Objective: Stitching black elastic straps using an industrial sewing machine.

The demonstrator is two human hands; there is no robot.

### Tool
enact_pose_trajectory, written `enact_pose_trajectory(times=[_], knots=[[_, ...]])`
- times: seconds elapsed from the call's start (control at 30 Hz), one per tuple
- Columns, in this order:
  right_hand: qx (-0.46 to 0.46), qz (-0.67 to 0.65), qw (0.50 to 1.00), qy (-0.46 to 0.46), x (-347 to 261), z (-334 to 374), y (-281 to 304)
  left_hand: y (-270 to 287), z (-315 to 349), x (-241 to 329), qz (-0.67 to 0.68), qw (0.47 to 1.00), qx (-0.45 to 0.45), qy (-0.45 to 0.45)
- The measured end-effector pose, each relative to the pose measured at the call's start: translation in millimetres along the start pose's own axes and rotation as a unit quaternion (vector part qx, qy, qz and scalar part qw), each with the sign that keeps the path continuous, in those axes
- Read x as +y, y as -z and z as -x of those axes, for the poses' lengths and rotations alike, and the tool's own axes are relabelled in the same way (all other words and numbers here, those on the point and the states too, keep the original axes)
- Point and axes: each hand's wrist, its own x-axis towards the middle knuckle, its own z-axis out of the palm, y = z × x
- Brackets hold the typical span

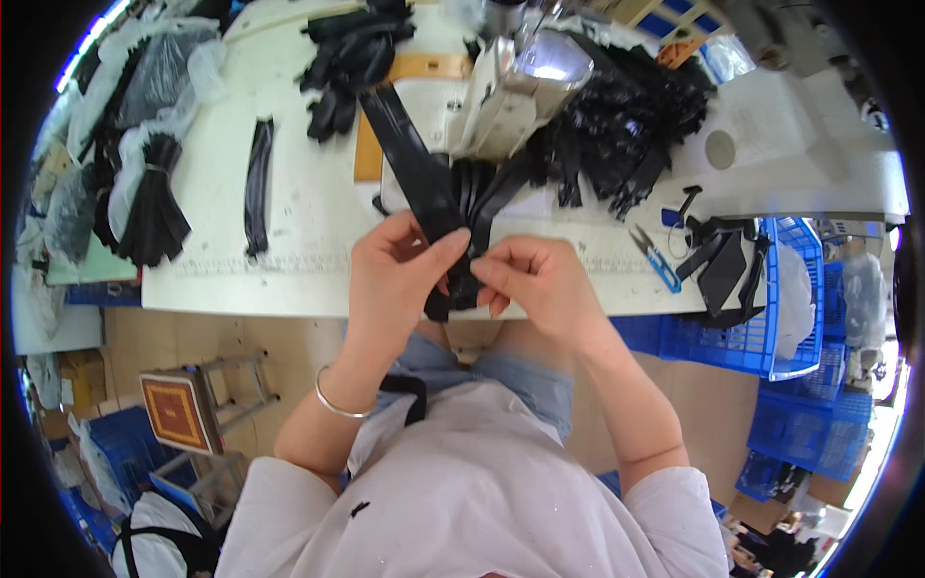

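Both hands meet at the front edge of a white sewing table. My left hand pinches a wide black strap, which slants up and left past the sewing machine head. Close beside it, my right hand has thumb and fingertips pressed together on the lower part of the same black material. Several narrower black strips run from between the hands toward the machine. Where the pieces overlap under my fingers, I cannot make out how they join.
Black pieces are heaped behind the machine and at the back left. One black strip lies alone at left, near a tied black bundle. Blue thread snips lie at right, beside a blue basket.
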Motion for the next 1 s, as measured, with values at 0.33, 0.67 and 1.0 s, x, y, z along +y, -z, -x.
enact_pose_trajectory(times=[0.33, 0.67, 1.0], knots=[[0.115, 0.094, 0.985, 0.090, -23, 30, -5, -14, -48, 60, 0.072, 0.995, -0.058, -0.030], [0.129, 0.081, 0.981, 0.120, -21, 40, -7, -26, -57, 72, 0.036, 0.990, -0.121, 0.057], [0.131, 0.050, 0.979, 0.150, -21, 41, -15, -26, -63, 70, 0.048, 0.991, -0.110, 0.058]])
